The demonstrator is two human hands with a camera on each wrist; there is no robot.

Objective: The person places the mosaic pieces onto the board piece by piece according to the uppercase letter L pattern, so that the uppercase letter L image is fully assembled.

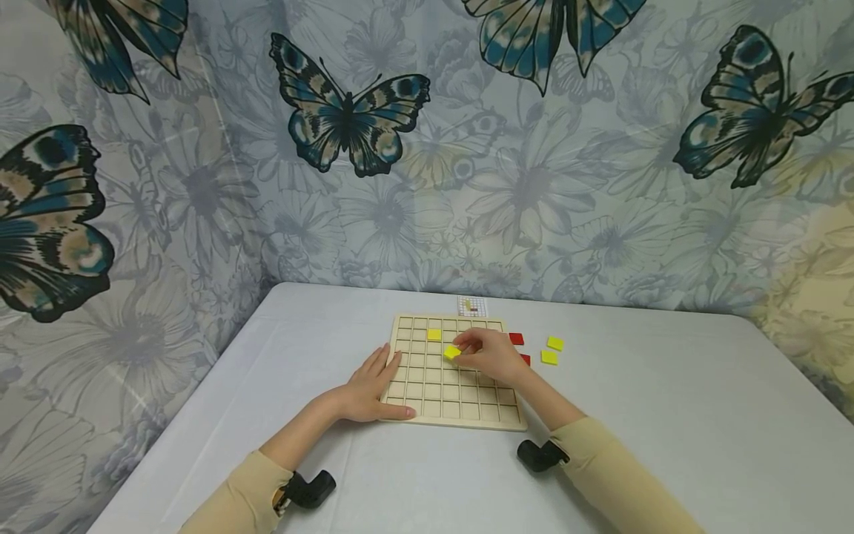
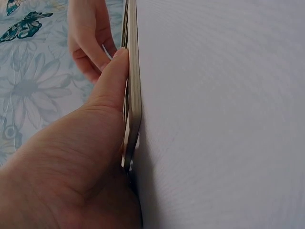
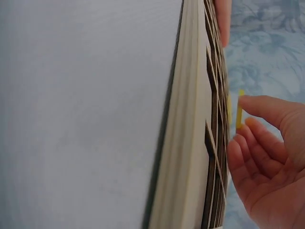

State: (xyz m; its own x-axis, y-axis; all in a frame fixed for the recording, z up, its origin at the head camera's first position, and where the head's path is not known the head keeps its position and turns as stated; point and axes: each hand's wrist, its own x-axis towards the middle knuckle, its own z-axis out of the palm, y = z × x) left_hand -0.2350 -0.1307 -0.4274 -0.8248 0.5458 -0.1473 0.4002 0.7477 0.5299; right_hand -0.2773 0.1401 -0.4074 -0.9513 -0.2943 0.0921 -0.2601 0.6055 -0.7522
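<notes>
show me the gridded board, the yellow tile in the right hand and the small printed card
Gridded board [image 1: 451, 376], head view, on a bare cell
Held yellow tile [image 1: 451, 352], head view, visible face
Small printed card [image 1: 472, 306], head view, printed middle

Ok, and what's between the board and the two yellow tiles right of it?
Two red tiles show between the board and those yellow tiles, in the head view.

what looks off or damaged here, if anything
Nothing stands out as spilled or damaged. The left hand rests on the board, the right hand pinches a yellow tile above it, and the red tiles and loose yellow tiles just lie unevenly at the right.
</notes>
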